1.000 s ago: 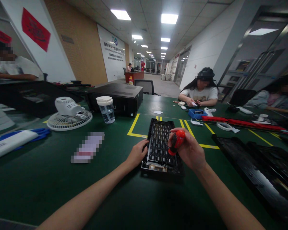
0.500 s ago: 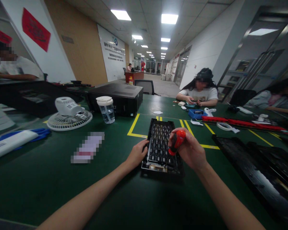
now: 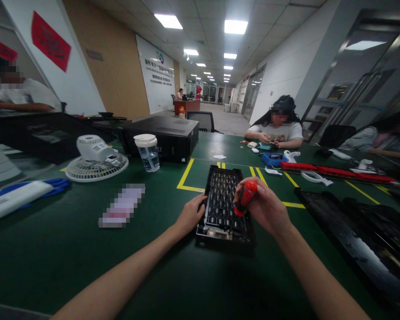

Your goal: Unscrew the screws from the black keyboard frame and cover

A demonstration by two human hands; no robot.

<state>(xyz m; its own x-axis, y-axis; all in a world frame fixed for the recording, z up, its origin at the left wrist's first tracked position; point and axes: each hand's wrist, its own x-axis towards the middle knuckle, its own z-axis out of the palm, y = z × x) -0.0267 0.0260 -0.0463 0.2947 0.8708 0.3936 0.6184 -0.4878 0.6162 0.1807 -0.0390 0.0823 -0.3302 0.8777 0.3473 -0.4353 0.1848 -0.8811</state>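
A black rectangular panel (image 3: 220, 202) with a honeycomb-patterned inside lies on the green table in front of me. My left hand (image 3: 190, 215) grips its left edge near the lower half, fingers against the side. In my right hand (image 3: 269, 209) is a red and black screwdriver (image 3: 246, 198), its handle leaning over the panel's right half. The fingers wrap round the handle from the right. I cannot make out the screwdriver's tip against the dark panel.
At left stand a lidded cup (image 3: 150, 153), a white fan (image 3: 96, 160) and a black computer case (image 3: 160, 138). Further black panels (image 3: 350, 240) lie at right. Beyond are a blue tray (image 3: 272, 158), a tape roll (image 3: 311, 176) and a seated person (image 3: 280, 126).
My right wrist has shifted slightly to the right and the screwdriver handle has turned a little. My left hand and the panel stay in place.
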